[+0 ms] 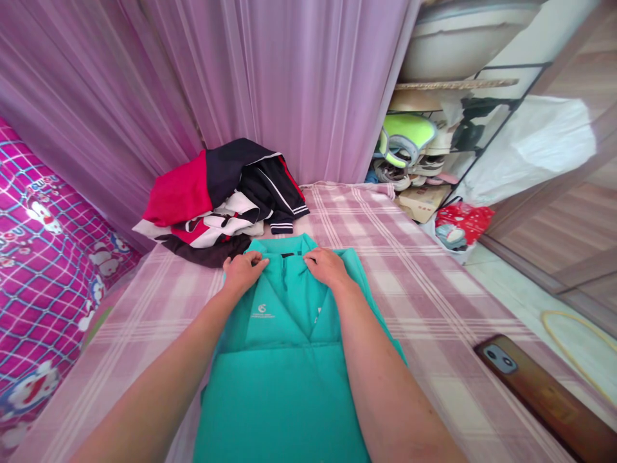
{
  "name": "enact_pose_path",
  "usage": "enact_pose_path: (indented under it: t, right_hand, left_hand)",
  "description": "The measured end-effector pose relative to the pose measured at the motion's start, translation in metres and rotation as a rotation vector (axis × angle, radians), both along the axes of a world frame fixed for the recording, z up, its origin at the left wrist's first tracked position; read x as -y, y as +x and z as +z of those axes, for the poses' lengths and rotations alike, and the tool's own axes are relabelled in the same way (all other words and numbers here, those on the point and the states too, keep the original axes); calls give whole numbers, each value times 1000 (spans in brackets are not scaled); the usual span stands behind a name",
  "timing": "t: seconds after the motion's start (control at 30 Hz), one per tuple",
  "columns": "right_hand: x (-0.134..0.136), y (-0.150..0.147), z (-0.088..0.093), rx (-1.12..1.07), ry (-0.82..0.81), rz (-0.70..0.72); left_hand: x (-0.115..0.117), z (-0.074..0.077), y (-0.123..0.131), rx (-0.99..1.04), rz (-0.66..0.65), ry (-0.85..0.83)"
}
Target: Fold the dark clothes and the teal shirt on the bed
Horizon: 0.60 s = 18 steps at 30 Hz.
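Observation:
A teal collared top [279,386] lies on the bed, with its collar toward the far side and its lower part folded up over the front. Small white print shows on the chest, and a dark label sits inside the neck. My left hand [244,270] pinches the left side of the collar between thumb and fingers. On the opposite side, my right hand [326,266] grips the collar edge in the same way. Both forearms reach across the garment and cover parts of its sides.
Beyond my left hand lies a heap of red, navy and white clothes [226,193]. A plaid sheet [409,289] covers the bed. A phone [544,399] lies near the right edge. Purple curtains [289,83] hang behind; a shelf with shoes [429,164] stands at the back right.

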State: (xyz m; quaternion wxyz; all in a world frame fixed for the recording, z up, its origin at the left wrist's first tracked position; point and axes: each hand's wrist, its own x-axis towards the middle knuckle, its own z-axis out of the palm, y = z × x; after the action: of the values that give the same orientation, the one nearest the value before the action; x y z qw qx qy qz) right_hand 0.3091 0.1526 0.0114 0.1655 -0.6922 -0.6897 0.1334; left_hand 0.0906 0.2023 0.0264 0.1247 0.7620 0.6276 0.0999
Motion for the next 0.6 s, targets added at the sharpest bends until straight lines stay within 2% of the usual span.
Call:
enact_pose_path:
  t: [0.1, 0.23, 0.4, 0.53, 0.6]
  right_hand:
    - [0, 0, 0, 41, 0, -5]
    - [1, -1, -1, 52, 6, 2]
    - [1, 0, 1, 20, 38, -17]
    - [0, 7, 6, -61, 157, -196]
    - [-1, 11, 7, -79, 221, -269]
  left_hand:
    - [0, -1, 3, -126, -41, 15]
    - [4, 0, 12, -286, -35, 124]
    - [9, -1, 11, -249, -35, 200]
    - [11, -7, 0, -179, -238, 291]
    - [13, -12, -5, -180, -340, 273]
